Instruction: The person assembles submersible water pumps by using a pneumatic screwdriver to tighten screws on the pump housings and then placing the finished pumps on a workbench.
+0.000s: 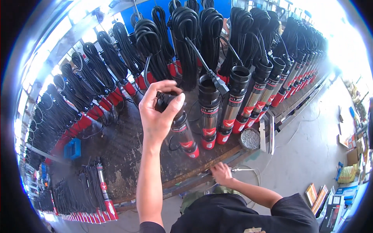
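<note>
My left hand (161, 108) is closed round the black top of a submersible pump (185, 136), a slim steel cylinder with a red base. The pump stands slightly tilted on the dark workbench (124, 171), near its front edge. My right hand (222, 173) is low at the bench edge, its fingers curled, and what they grip is hidden. A thin silver rod (243, 169) with a hose shows beside that hand. Next to the held pump stand more pumps (210, 116) with open black tops. A black cable plug (220, 84) hangs over them.
Bundled black cables (185, 39) hang in a long row behind the pumps. A round tub of small grey pieces (250, 139) sits at the bench edge. A blue box (72, 149) and more pumps with cables (101, 182) lie left. Cartons (333, 211) stand on the floor, right.
</note>
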Demonstrator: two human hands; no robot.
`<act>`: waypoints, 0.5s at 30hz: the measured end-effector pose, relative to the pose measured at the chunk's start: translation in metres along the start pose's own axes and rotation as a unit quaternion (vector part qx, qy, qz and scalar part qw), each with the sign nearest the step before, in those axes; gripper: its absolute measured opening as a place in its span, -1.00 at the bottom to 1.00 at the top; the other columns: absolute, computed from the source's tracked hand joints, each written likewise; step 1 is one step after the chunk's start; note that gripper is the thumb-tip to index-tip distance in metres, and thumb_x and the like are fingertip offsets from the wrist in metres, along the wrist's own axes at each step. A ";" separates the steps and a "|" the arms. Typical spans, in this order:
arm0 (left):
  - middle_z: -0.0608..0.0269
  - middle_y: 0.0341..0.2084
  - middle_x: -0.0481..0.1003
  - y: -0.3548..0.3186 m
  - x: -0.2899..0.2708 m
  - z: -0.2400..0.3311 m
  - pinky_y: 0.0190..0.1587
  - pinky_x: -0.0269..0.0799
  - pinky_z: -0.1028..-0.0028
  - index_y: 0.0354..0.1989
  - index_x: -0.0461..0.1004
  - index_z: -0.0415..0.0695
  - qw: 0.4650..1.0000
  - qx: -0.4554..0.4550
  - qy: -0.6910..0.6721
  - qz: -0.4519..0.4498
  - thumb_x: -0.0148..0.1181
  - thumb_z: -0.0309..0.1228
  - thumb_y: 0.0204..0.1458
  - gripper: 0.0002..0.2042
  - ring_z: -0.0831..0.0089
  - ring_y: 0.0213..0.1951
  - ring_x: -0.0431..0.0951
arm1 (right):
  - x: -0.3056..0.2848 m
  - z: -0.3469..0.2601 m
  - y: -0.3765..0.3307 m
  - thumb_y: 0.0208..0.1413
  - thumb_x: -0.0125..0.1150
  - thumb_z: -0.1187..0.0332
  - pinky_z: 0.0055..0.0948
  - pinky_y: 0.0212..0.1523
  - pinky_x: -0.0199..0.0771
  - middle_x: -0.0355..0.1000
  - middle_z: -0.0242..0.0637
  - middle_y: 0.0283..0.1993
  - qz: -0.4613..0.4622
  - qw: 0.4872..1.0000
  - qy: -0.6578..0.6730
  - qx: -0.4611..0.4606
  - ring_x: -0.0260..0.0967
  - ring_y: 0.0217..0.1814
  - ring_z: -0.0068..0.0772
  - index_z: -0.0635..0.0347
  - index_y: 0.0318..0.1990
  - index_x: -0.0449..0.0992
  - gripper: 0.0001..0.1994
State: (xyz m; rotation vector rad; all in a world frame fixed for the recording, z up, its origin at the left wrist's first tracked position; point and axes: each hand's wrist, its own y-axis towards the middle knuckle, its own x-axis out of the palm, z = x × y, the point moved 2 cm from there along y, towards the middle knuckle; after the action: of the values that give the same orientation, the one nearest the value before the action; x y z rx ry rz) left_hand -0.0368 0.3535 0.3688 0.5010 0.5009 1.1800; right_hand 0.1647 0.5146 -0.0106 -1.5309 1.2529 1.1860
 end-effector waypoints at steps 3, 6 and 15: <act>0.25 -0.33 0.54 -0.022 0.011 0.012 -0.19 0.46 0.56 0.43 0.00 -0.19 0.991 0.090 0.077 0.058 0.50 -0.45 -0.10 -0.06 0.59 -0.30 0.52 | 0.003 0.049 0.001 -0.03 0.23 0.30 -0.17 0.13 0.34 0.47 -0.21 0.03 -0.026 0.994 -0.053 0.089 0.30 0.18 -0.15 0.17 0.05 0.49 -0.57; 0.17 -0.36 0.51 -0.075 0.008 0.037 -0.14 0.46 0.46 0.48 -0.19 -0.22 0.987 0.100 0.009 0.123 0.51 -0.53 -0.22 0.11 0.45 -0.31 0.52 | 0.019 0.073 0.019 -0.07 0.32 0.22 -0.17 0.07 0.36 0.45 -0.23 -0.04 0.045 0.990 -0.101 0.088 0.32 0.13 -0.15 0.13 -0.04 0.51 -0.60; 0.12 -0.49 0.44 -0.166 -0.107 0.061 -0.36 0.56 0.34 -0.29 0.37 -0.31 0.956 0.083 0.032 0.280 0.17 -0.49 -0.16 -0.76 0.33 -0.52 0.52 | -0.180 -0.096 0.166 0.03 0.33 0.34 0.04 0.13 0.31 0.40 -0.04 0.08 0.402 0.886 0.230 0.037 0.33 0.14 0.06 0.30 0.18 0.32 -0.45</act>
State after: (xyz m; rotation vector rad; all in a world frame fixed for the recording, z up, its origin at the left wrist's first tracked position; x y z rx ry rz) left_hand 0.0898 0.1961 0.3269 0.7842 0.5332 1.7094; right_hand 0.0058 0.4328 0.1820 -1.2894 2.3770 1.2632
